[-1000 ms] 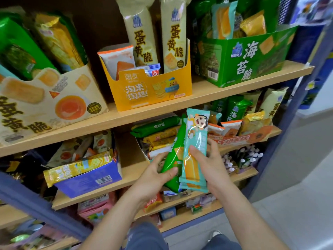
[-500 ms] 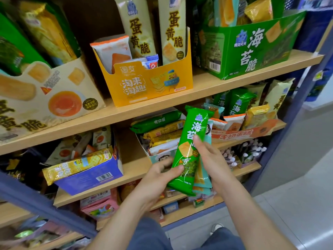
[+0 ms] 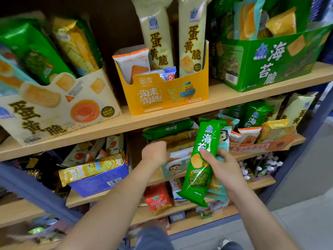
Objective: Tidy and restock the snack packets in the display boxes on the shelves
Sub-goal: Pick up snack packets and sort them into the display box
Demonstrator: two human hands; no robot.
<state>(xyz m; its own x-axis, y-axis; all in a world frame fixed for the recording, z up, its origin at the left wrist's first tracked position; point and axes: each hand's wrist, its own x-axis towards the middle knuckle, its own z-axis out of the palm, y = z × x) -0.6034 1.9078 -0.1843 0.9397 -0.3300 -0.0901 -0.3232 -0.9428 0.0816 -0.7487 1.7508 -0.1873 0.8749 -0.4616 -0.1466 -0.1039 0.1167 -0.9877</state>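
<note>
The left hand (image 3: 155,152) is a blur, fingers unseen; teal packet (image 3: 224,141) mostly hidden behind green packet (image 3: 198,175); cream box (image 3: 54,112) cut by the left edge.

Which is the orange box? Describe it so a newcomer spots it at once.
Find the upper wooden shelf, which carries three display boxes. The orange box stands in the middle, between a cream box on the left and a green box on the right. It alone is orange, and two tall cream packets stand upright in it.
</note>
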